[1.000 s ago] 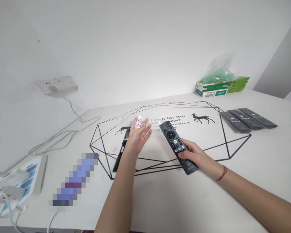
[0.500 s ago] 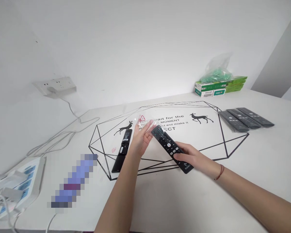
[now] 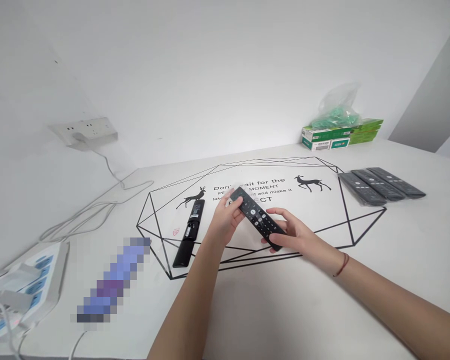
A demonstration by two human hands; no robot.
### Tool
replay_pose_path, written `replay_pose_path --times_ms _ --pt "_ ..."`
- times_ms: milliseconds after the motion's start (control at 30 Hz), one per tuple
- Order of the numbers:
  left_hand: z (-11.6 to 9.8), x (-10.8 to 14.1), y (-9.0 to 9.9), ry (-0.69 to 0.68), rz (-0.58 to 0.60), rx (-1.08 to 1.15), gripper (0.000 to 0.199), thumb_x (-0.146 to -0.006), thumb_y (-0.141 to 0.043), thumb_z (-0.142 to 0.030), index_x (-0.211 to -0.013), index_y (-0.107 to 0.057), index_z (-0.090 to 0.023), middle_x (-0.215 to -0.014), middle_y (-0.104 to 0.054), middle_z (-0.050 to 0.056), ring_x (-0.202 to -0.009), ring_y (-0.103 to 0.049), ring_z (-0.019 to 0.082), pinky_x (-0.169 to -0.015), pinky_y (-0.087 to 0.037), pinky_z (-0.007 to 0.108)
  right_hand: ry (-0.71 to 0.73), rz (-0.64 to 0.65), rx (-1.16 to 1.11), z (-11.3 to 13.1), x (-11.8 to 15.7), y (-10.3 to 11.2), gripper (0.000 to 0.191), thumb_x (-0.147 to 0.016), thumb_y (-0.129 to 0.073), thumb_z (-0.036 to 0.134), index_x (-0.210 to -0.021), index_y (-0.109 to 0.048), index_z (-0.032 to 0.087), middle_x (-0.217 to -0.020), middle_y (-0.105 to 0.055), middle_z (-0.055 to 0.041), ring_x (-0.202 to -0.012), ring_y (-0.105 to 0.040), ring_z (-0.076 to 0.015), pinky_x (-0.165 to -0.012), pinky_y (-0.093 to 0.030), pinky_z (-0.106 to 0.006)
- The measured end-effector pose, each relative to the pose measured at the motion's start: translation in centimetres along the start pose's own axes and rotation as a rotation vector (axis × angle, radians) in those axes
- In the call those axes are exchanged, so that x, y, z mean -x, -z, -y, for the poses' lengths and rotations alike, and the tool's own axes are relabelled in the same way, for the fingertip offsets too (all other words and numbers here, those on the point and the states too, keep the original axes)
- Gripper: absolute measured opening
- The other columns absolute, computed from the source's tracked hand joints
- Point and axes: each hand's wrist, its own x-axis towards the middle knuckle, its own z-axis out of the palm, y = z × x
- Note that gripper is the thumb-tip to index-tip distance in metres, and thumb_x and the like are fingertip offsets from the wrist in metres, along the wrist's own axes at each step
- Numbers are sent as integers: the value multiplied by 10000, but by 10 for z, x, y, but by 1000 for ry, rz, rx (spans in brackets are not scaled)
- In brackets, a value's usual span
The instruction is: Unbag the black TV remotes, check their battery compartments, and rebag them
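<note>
A black remote control (image 3: 261,218) with rows of buttons is held slanting above the table, button side up. My left hand (image 3: 227,215) is closed on its upper end, thumb on the front. At the lower end my right hand (image 3: 292,234) grips it, thumb on the face and fingers around the edge and underneath. A bit of clear plastic shows at the upper end; how much of the remote it covers I cannot tell. Left of my left hand, another black remote (image 3: 189,233) lies back side up, its battery compartment apparently open.
Several remotes (image 3: 381,184) in clear sleeves lie side by side at the right. Green and white boxes (image 3: 326,137) with a plastic bag (image 3: 337,112) on top stand by the wall. A power strip (image 3: 41,285), cables (image 3: 93,215) and a pixelated object (image 3: 114,280) occupy the left.
My left hand has moved from the plastic sleeve's end onto the remote's upper end. The red-marked sleeve end no longer shows there. The remote has shifted slightly up and left.
</note>
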Motion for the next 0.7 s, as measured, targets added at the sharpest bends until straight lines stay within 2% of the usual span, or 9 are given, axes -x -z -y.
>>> replay_pose_path --times_ms 100,200,367,567,700 --pt "-1 -4 4 -47 -52 44 353 -812 -607 -101 -1154 -557 -171 -1045 -682 87 -895 -671 146 -881 -520 289 -14 109 -51 6 4 0 576 -773 -702 322 -1245 -374 283 -1139 -584 -75 -986 -654 -221 -829 -527 -408" --pt "-3 -4 6 -58 -49 51 215 -823 -596 -121 -1037 -608 -137 -998 -686 90 -893 -665 151 -900 -506 290 -11 125 -4 5 4 0 559 -810 -662 348 -1271 -352 286 -1153 -585 -85 -940 -675 -207 -829 -528 -406" --pt "-2 1 1 -40 45 -12 154 -827 -614 -174 -975 -619 -131 -983 -686 94 -888 -660 162 -945 -481 332 70 -38 117 -5 -3 3 585 -806 -656 366 -1278 -322 276 -1113 -565 -77 -744 -665 -142 -678 -540 -329" --pt "16 4 -5 56 224 -153 281 -802 -666 -292 -1048 -585 -182 -1056 -683 92 -964 -655 195 -973 -458 401 177 -234 235 -9 -9 7 571 -788 -646 406 -1265 -351 298 -1035 -538 -34 -610 -603 -114 -585 -515 -316" --pt "25 11 -11 86 311 -298 363 -788 -676 -344 -1102 -563 -199 -1094 -677 110 -1017 -632 217 -954 -458 409 227 -291 309 -10 -9 10 510 -820 -604 402 -1263 -373 300 -978 -522 -12 -584 -567 -105 -561 -487 -297"
